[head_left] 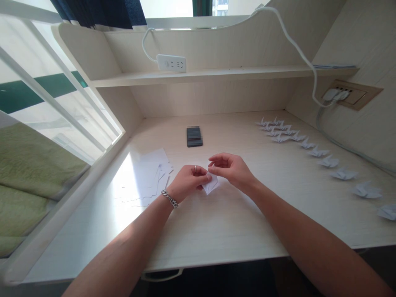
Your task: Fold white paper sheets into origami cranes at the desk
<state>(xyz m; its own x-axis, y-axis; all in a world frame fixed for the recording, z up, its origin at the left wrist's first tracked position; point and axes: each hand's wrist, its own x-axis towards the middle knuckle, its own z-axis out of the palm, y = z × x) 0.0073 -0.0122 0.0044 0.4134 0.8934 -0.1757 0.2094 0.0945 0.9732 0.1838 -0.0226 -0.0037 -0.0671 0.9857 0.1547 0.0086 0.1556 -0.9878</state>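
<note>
My left hand [188, 181] and my right hand [230, 168] meet over the middle of the pale wooden desk [235, 222]. Both pinch a small, partly folded piece of white paper [210, 185] held just above the desktop. My left hand wears a ring and a metal bracelet, and its fingers are curled on the paper's left side. My right hand's thumb and fingertips press on the paper's top right edge.
A loose stack of white paper sheets [145, 176] lies left of my hands. A dark phone [194, 136] rests further back. Several folded paper cranes [321, 154] line the right side. A power strip [171, 63] sits on the shelf, its cable running to a wall socket [346, 94].
</note>
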